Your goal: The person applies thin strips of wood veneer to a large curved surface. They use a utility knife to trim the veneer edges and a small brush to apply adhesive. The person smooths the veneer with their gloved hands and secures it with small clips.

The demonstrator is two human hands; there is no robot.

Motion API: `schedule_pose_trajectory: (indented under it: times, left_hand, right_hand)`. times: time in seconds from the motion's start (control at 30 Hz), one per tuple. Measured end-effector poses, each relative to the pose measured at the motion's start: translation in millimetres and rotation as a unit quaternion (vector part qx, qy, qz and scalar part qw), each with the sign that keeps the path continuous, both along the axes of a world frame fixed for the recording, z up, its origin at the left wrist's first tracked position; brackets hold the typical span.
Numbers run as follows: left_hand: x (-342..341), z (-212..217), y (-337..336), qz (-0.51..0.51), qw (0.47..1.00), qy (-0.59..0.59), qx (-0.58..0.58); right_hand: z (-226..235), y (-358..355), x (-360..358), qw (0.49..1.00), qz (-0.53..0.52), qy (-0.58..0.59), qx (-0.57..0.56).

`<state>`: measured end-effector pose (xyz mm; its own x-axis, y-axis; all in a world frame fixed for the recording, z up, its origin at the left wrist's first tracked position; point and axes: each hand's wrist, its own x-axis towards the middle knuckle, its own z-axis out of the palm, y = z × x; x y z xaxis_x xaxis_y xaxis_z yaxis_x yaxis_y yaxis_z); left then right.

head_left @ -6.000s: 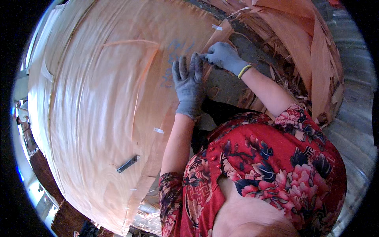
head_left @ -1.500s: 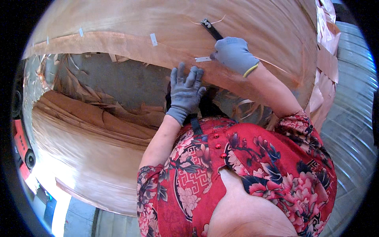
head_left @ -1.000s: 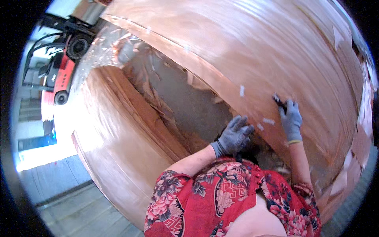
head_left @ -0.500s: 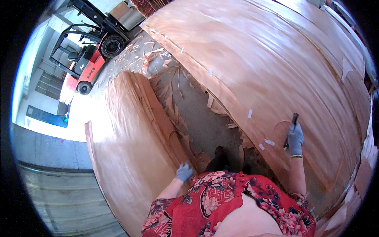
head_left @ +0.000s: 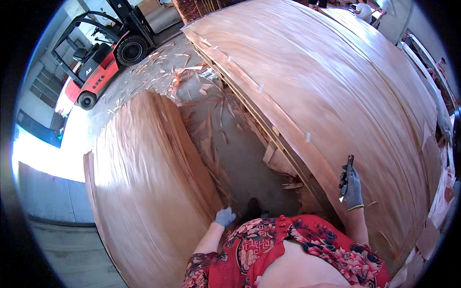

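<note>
My gloved right hand (head_left: 354, 189) is closed around a dark-handled knife (head_left: 350, 165) with a short silver blade below the fingers. It is over the near left edge of a broad stack of thin wood veneer sheets (head_left: 331, 96). Small white tape pieces (head_left: 308, 138) stick along that edge. My gloved left hand (head_left: 224, 217) is low beside the inner edge of a second veneer stack (head_left: 139, 177), on my left. Its fingers are too small and bunched to tell whether they grip anything.
Between the stacks, the grey floor (head_left: 245, 163) carries torn veneer scraps (head_left: 206, 129). A red and black forklift (head_left: 98, 72) stands at far left. Other people (head_left: 363, 10) are beyond the large stack. Ragged veneer pieces (head_left: 429, 240) hang along its right side.
My right hand with the knife has come closer to me and toward the stack's left edge. Two tape pieces near it are out of sight. The view has shifted, bringing people in at the back.
</note>
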<state>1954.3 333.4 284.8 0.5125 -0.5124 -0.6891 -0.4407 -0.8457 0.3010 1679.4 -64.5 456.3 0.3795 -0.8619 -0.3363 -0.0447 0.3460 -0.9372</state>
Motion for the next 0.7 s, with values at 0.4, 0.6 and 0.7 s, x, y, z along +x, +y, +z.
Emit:
schedule_pose_trajectory:
  times: [0.4,0.6,0.7]
  left_hand:
    - [238.0,121.2,-212.0,0.172,0.789,0.479,-0.344]
    - [340.7,184.7,-213.9,0.323,0.654,0.570,-0.378]
    - [409.0,184.7,-212.1,0.385,0.556,0.571,-0.465]
  right_hand:
    - [71.2,-6.1,344.3,0.648,0.315,0.201,-0.663]
    - [47.6,7.2,546.0,0.544,0.445,0.012,-0.711]
    - [52.8,11.7,633.8,0.555,0.411,-0.011,-0.723]
